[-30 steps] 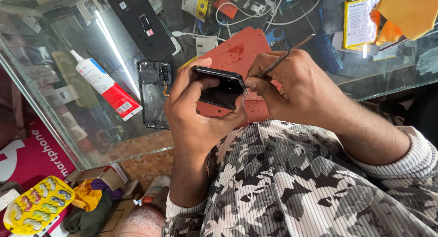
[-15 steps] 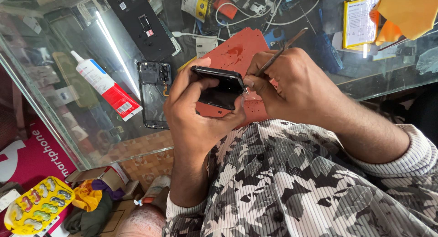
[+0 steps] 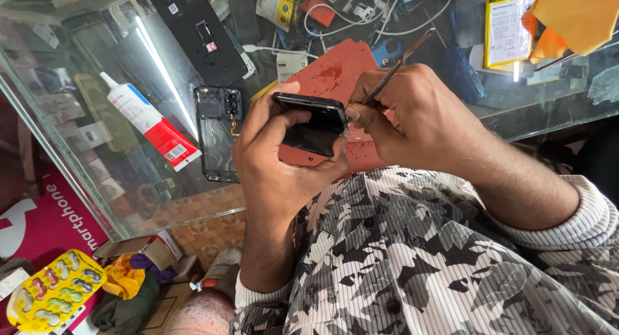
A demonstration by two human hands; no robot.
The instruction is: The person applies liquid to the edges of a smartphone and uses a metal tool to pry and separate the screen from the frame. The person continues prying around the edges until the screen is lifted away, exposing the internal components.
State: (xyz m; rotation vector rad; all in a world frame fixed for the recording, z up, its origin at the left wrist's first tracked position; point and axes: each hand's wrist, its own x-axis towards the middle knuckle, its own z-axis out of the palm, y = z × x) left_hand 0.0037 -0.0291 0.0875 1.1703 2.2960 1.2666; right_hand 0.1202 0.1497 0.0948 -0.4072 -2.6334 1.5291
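Note:
My left hand [image 3: 274, 157] grips a black phone [image 3: 313, 123] by its edges, tilted up above a red work mat [image 3: 338, 70]. In my right hand [image 3: 416, 119] I pinch a thin dark metal tool [image 3: 400, 61], its tip pressed at the phone's right edge. Both hands hover over a glass counter [image 3: 97, 167]. To the left of the phone a black phone frame [image 3: 219, 132] lies flat on the glass, next to a white and red glue tube [image 3: 148, 122].
A black phone back panel [image 3: 196, 32], white cables [image 3: 348, 12] and small parts crowd the counter's far side. A battery in a yellow frame [image 3: 509, 29] and an orange cloth [image 3: 577, 16] lie at far right. Below the counter sit a yellow blister pack [image 3: 48, 290] and boxes.
The right hand has shifted the tool slightly along the phone's edge. The left hand keeps its grip on the phone.

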